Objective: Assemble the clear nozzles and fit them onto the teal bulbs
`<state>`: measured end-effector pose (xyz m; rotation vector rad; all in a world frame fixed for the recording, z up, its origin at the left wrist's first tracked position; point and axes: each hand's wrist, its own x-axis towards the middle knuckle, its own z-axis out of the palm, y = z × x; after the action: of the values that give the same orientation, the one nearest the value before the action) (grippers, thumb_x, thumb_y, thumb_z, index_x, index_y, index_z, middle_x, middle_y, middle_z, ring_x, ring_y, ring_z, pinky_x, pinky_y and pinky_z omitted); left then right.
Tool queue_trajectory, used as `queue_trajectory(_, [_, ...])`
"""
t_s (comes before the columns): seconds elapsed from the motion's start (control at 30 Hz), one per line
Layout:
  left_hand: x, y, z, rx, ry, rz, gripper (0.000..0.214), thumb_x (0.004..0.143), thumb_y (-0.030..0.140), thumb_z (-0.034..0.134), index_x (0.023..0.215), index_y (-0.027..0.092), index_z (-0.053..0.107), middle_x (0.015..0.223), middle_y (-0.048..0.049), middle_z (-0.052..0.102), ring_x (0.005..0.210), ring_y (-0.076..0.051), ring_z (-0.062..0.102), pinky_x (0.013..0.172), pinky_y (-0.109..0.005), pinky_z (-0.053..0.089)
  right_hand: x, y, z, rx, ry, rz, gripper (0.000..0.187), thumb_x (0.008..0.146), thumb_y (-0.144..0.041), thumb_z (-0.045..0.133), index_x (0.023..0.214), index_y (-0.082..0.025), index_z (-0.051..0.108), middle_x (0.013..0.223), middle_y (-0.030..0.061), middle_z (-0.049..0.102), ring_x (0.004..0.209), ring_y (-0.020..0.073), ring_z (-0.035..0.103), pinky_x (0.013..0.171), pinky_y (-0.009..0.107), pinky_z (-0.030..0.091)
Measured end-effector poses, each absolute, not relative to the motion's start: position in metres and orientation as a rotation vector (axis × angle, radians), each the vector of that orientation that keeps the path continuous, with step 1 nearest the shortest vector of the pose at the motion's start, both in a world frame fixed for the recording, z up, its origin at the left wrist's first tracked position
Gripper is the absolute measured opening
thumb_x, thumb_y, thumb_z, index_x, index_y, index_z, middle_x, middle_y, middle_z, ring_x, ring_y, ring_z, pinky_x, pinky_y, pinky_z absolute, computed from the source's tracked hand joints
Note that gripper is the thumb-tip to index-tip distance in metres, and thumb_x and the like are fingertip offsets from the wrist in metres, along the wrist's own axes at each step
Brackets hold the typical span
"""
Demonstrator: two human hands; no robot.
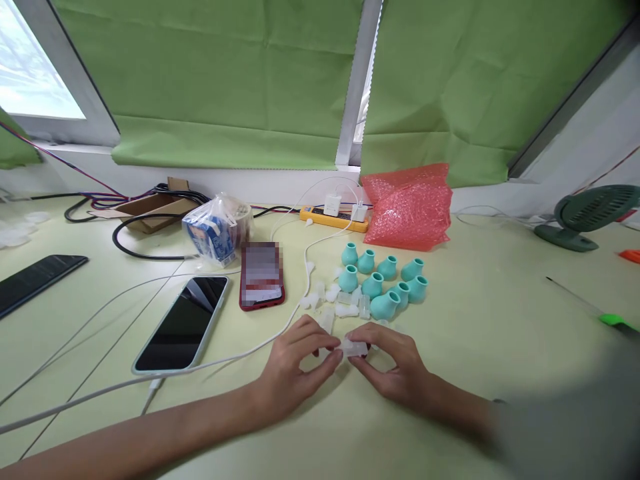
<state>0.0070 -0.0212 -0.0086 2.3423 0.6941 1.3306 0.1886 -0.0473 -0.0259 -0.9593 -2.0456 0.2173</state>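
Between my two hands is a small translucent white plastic piece (pixel 355 348), held just above the table. My left hand (pixel 295 363) pinches its left end between thumb and forefinger. The thumb and fingers of my right hand (pixel 395 363) close on its right end. Just beyond my fingertips lie several loose translucent pieces (pixel 346 311), some short and tube-like. Behind them stand several turquoise bulb-shaped parts (pixel 373 285) with open necks, in a loose cluster. Exactly what the held piece is, I cannot tell.
A white-edged phone (pixel 183 325) and a red-cased phone (pixel 261 277) lie to the left, with a white cable (pixel 240 357) across the table. Behind are a yellow power strip (pixel 334 219), a red bubble-wrap bag (pixel 407 208) and a plastic-wrapped bundle (pixel 219 230). A green fan (pixel 590 217) stands right.
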Motion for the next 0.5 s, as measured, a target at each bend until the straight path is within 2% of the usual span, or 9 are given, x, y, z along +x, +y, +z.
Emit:
queue_trajectory(0.1, [0.0092, -0.0290, -0.0152, 2.323, 0.627, 1.327, 0.008, 0.074, 0.014, 0.054, 0.077, 0.012, 0.060, 0.059, -0.0036, 0.057, 0.057, -0.011, 0.049, 0.052, -0.023, 0.043, 0.1868, -0.0506, -0.0248, -0.934, -2.049, 0.278, 0.023, 0.072, -0.012, 0.053, 0.093, -0.022, 0.050, 0.080, 0.0028, 0.061, 0.070, 0.0138, 0.059, 0.063, 0.023, 0.048])
queue_trajectory(0.33, [0.0044, -0.0299, -0.0198, 2.506, 0.474, 1.237, 0.010, 0.075, 0.012, 0.053, 0.085, 0.010, 0.056, 0.061, -0.0045, 0.060, 0.053, -0.010, 0.052, 0.049, -0.020, 0.043, 0.1848, -0.0552, -0.0243, -1.055, -2.034, 0.310, 0.030, 0.067, -0.016, 0.058, 0.096, -0.021, 0.051, 0.073, 0.0013, 0.062, 0.061, 0.0126, 0.059, 0.058, 0.021, 0.048])
queue_trajectory(0.5, [0.0034, -0.0309, -0.0204, 2.533, 0.538, 1.231, 0.007, 0.076, 0.014, 0.052, 0.080, 0.010, 0.056, 0.057, -0.0038, 0.059, 0.048, -0.009, 0.051, 0.045, -0.018, 0.041, 0.1845, -0.0533, -0.0230, -1.045, -1.911, 0.509, 0.022, 0.069, -0.016, 0.058, 0.091, -0.019, 0.055, 0.076, 0.0028, 0.060, 0.059, 0.0105, 0.057, 0.052, 0.019, 0.050])
